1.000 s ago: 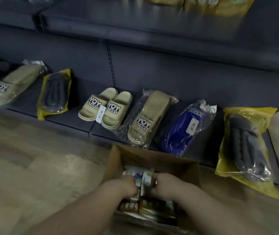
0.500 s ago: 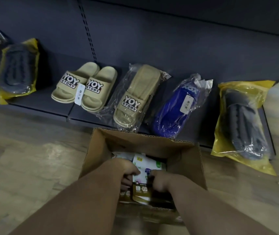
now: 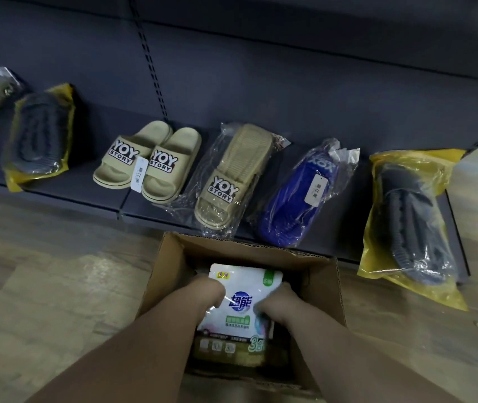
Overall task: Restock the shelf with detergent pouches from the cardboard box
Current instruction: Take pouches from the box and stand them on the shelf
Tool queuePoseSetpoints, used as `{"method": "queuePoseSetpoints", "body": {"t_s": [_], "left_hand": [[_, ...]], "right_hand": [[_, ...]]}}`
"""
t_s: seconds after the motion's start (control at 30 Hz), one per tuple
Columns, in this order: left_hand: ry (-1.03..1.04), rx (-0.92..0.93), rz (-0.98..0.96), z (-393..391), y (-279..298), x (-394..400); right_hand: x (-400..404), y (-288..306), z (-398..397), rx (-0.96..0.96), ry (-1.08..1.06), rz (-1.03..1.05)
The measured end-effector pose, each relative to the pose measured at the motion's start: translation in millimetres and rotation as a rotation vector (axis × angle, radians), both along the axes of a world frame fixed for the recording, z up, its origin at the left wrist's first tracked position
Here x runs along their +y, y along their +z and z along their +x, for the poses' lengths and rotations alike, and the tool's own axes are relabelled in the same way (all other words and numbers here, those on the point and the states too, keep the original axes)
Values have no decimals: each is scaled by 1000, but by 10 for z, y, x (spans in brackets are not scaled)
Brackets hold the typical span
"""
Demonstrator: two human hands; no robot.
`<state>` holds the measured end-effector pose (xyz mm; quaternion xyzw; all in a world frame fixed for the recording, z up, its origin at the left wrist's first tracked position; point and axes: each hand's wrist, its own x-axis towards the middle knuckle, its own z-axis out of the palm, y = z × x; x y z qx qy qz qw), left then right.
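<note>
Pouch [image 3: 243, 301] sits in the cardboard box [image 3: 171, 274], top edge tilted up toward the shelf, printed face to us. We hold it from both sides: left hand [image 3: 207, 296] curls onto its left edge, right hand [image 3: 274, 305] curls onto its right edge, so each grip pinches the pouch. Two-sided hold makes sense, we judge: soft bag, likely to sag if taken by one corner. More packs [image 3: 229, 349] lie under it in the box, so stock is left.

Box stands on the wood floor [image 3: 57, 286], just in front of the bottom shelf [image 3: 92, 181]. Its far wall nearly meets the shelf lip. Box walls rise close on both sides of our wrists, so straight up looks like the free way out.

Shelf space ahead is taken: tan slides [image 3: 147, 161], bagged tan slide [image 3: 232, 175], blue bagged slippers [image 3: 301, 193], yellow-bagged dark pair [image 3: 406, 216] at right, another yellow bag [image 3: 40, 135] at left. Gaps between them look narrow. No detergent slot is visible on this level.
</note>
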<state>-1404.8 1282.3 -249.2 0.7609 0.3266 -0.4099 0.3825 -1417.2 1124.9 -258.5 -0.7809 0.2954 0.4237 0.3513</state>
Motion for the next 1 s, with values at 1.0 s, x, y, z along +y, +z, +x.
{"method": "queuePoseSetpoints", "body": {"t_s": [1.0], "left_hand": [[246,-498,-435,212,1388,195]], "right_hand": [[-219,1404,72,-442,-240,495]]}}
